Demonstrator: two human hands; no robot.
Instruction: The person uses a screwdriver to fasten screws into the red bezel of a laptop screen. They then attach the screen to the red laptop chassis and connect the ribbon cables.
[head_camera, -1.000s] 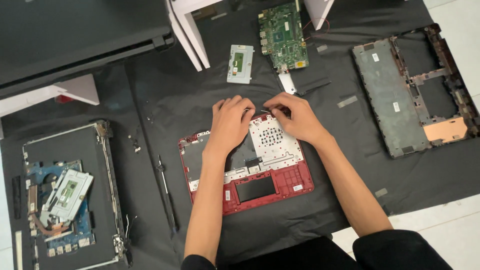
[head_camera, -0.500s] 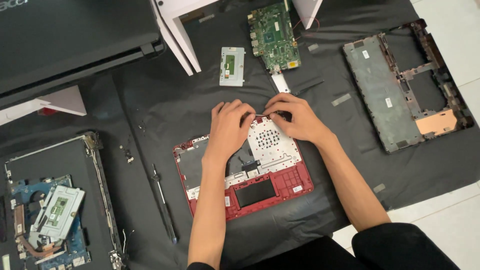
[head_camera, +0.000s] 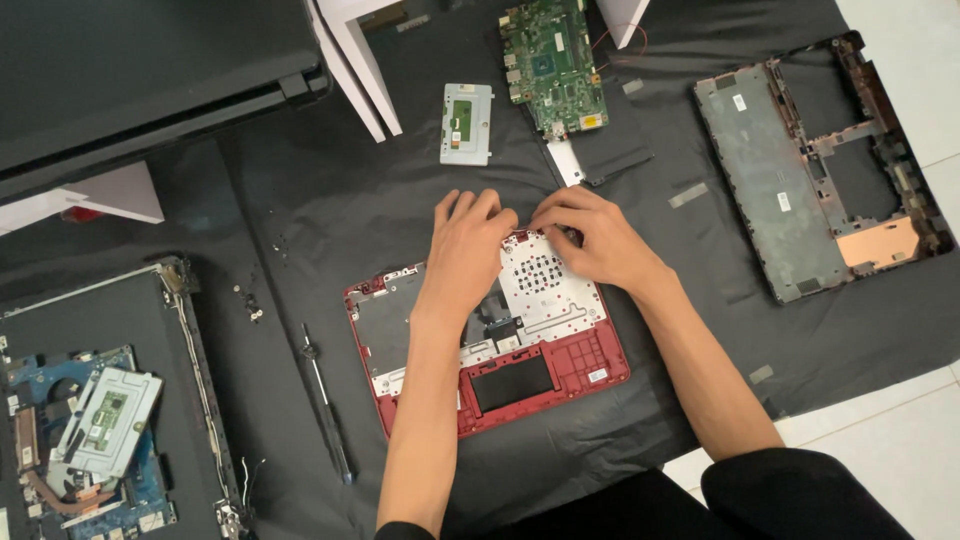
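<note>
Both my hands sit at the far edge of the red laptop shell (head_camera: 545, 375), long axis left-right. Left hand (head_camera: 470, 245) lies flat, fingers spread, holding nothing; right hand (head_camera: 590, 235) pinches narrow at that edge, content unclear.

**Bare Hands and Forearms, Dark Clothing at the Near Edge**

The left hand (head_camera: 468, 245) and right hand (head_camera: 597, 240) are bare: no gloves, rings, watch or bracelet show on either. Both forearms are uncovered from wrist to elbow. At the near edge, a black sleeve (head_camera: 400, 531) just shows at the left elbow. To the right, black fabric (head_camera: 790, 495) covers the rest of the body in view, plain and unmarked.
</note>
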